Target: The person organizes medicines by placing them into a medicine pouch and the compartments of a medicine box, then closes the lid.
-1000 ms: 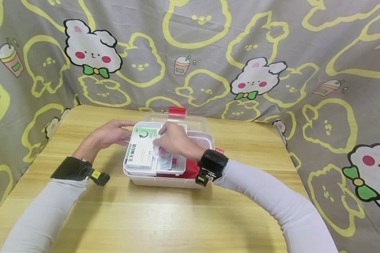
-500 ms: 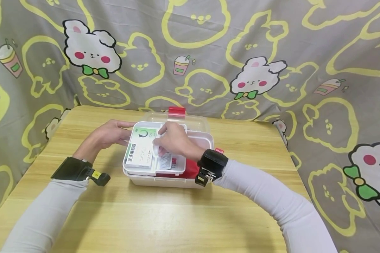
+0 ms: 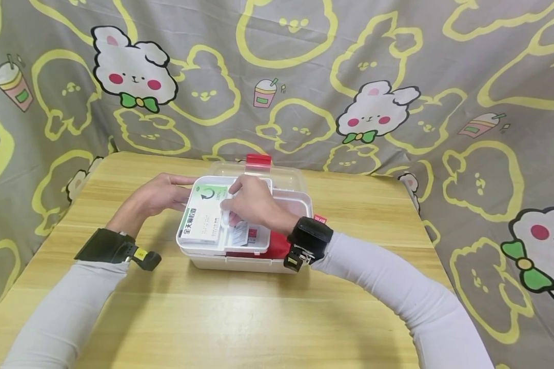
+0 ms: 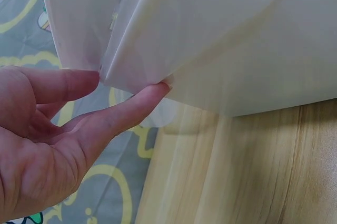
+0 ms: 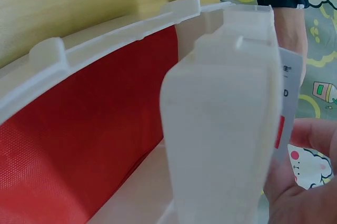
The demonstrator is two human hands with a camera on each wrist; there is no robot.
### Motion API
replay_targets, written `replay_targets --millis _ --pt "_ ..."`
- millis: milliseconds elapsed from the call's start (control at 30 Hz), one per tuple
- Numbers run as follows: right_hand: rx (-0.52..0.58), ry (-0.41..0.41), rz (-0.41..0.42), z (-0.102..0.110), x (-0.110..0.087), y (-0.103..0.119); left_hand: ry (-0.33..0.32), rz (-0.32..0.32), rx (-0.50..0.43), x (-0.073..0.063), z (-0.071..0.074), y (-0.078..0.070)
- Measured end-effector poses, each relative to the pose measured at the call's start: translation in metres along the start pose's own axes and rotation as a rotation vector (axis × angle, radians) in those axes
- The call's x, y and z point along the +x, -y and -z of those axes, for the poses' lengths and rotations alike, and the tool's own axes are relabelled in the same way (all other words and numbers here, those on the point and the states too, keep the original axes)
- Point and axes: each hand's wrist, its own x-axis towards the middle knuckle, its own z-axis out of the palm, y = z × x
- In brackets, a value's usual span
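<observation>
A white plastic medicine box (image 3: 249,265) stands on the table with its clear lid (image 3: 288,177) swung back. My right hand (image 3: 254,202) grips the middle handle of the white inner tray (image 3: 259,249), which sits over the box's left part and overhangs its left end. A white and green medicine carton (image 3: 200,225) lies in the tray, left of the handle; a smaller packet (image 3: 239,234) lies to the right. My left hand (image 3: 159,195) is at the left end; in the left wrist view its extended fingers (image 4: 150,92) touch the white plastic from outside.
A red fabric pouch (image 5: 105,129) lies inside the box beneath and right of the tray. The lid's red latch (image 3: 258,162) points up at the back. Behind the wooden table (image 3: 240,318) hangs a patterned grey curtain (image 3: 300,77).
The tray has shifted slightly left and towards me, with my right hand still on its handle. My left hand has barely moved.
</observation>
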Motion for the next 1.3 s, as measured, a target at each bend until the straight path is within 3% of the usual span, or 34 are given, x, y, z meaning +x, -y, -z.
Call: replay_targets --millis 567,1033,1300 --pt "0.01 -0.011 0.002 -0.001 0.0 -0.004 0.01 0.013 -0.014 0.0 0.0 -0.001" --pt "-0.043 0.011 -0.004 -0.003 0.001 -0.011 0.021 0.028 -0.012 -0.001 0.0 -0.002" --pt "-0.049 0.018 -0.01 -0.006 0.002 -0.015 0.031 0.016 -0.055 0.0 0.001 -0.002"
